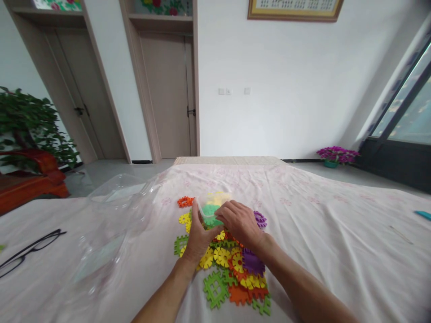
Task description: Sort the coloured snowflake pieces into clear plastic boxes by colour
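A pile of flat plastic gear-shaped pieces (235, 273) in green, yellow, orange and purple lies on the pale pink tablecloth (319, 233). A small clear plastic tub (210, 204) stands at the pile's far end, with green and yellow pieces inside. My left hand (198, 235) is wrapped round the tub's near left side, thumb up against its wall. My right hand (240, 224) rests at the tub's near right edge, fingers bent onto a green piece (210, 214) at the rim.
A large crumpled clear plastic bag (111, 224) lies to the left of the pile. Black-framed glasses (30, 249) sit near the left edge. A blue object (422, 214) shows at the far right. Doors, a plant (27, 125) and a flower pot (335, 156) stand beyond.
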### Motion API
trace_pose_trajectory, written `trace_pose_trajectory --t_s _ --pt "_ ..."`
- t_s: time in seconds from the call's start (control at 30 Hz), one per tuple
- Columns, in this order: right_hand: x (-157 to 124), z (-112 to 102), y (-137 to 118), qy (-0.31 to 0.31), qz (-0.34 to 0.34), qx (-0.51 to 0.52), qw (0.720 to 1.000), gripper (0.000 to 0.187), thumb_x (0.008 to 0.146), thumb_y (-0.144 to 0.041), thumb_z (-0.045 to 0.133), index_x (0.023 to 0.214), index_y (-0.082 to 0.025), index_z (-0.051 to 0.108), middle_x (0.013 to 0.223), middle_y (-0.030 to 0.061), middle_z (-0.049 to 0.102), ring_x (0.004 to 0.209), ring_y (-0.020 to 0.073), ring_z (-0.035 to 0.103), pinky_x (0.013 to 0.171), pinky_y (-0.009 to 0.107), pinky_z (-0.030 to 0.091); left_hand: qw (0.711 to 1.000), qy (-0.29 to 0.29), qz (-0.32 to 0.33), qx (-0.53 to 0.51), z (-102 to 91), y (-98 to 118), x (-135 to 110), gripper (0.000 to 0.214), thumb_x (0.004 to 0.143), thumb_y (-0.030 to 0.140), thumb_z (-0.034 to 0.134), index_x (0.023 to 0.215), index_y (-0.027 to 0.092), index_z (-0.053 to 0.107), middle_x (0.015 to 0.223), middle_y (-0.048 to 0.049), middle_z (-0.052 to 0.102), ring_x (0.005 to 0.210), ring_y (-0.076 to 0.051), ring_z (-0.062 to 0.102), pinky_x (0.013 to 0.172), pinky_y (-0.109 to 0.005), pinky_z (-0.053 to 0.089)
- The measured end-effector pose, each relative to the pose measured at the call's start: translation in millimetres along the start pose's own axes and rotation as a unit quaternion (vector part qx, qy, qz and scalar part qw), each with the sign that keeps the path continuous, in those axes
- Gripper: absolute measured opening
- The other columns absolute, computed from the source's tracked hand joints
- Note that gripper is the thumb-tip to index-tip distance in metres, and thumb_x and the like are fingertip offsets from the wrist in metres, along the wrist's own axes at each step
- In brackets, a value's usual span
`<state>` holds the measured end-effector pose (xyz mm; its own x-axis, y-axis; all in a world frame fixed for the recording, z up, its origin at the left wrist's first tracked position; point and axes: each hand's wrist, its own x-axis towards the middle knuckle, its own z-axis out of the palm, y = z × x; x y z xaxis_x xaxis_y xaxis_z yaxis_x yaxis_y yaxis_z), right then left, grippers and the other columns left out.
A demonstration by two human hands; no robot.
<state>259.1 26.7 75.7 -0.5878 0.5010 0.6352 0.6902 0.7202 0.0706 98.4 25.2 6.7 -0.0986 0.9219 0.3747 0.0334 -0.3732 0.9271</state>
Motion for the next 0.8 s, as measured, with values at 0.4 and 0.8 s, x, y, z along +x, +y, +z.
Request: trace_pose_trajectory --t_s 0.4,0.8 --pt "-4 -18 26 -0.029 0.026 0.091 0.995 0.023 0.096 -0.034 0.054 0.089 -0.022 0.073 0.086 0.0034 0.069 0.081 0.0148 0.060 0.073 0.026 0.045 1.000 -0.008 -0.028 -0.011 -15.4 9 11 0.068 0.061 0.037 0.084 0.116 0.017 0.050 0.109 -0.0064 0.065 0.096 -0.021 0.063 0.086 -0.033 0.051" --pt "-6 -36 27 -0.042 -0.032 0.046 0.998 0.023 0.098 -0.030 0.050 0.089 -0.021 0.069 0.084 0.0032 0.067 0.078 0.0141 0.057 0.070 0.026 0.043 0.999 -0.047 0.002 0.010 -15.8 12 9 0.072 0.060 0.034 0.084 0.120 0.018 0.047 0.115 -0.0076 0.062 0.104 -0.023 0.062 0.089 -0.036 0.052"
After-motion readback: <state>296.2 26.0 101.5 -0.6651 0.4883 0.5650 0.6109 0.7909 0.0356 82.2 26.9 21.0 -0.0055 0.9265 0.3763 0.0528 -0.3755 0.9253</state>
